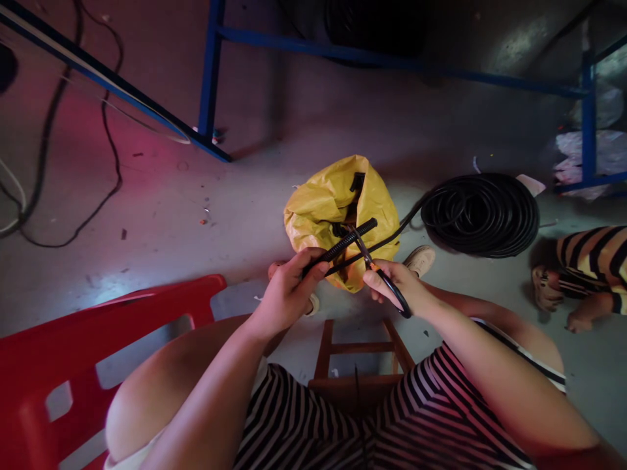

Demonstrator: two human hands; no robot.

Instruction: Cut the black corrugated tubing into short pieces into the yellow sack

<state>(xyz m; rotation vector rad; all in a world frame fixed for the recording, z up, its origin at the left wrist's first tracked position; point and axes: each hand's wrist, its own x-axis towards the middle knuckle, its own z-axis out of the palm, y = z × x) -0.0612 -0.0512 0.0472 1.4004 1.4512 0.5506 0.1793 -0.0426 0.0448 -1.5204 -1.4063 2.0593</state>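
Note:
My left hand (294, 287) is closed around a black corrugated tube (345, 241) and a thinner black hose (375, 248) that crosses beneath it. My right hand (392, 287) grips scissors (363, 248) with black and orange handles. The scissor blades are at the corrugated tube, a little short of its upper right end. Below both hands, an open yellow bag (318, 202) stands on the floor with black pieces inside. The thin hose runs right to a large black coil (480, 215).
A red plastic chair (147, 313) is at the left, and a wooden stool (360, 385) is between my legs. Blue metal frame bars (318, 47) cross the top. Loose cables (117, 150) lie at the upper left. Another person's striped clothing (600, 254) shows at the right edge.

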